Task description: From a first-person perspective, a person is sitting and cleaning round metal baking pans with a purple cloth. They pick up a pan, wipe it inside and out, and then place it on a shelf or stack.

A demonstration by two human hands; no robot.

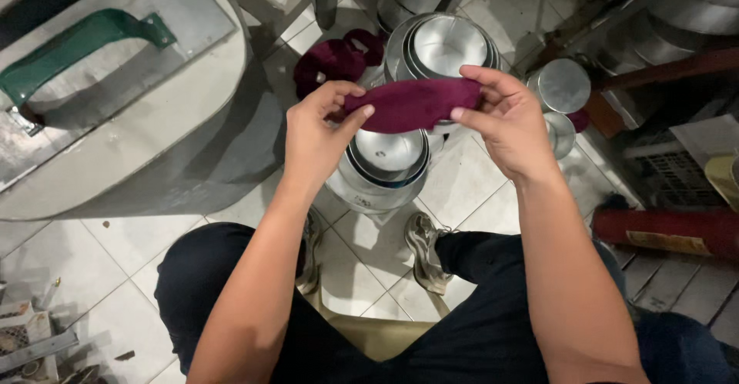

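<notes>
Both hands (416, 126) gripping maroon cloth (412, 104)

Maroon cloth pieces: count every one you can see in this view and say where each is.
2. One maroon cloth is stretched between the left hand and right hand. A second maroon cloth pile lies on the floor beside the stacked metal bowls. More may be hidden.
</notes>
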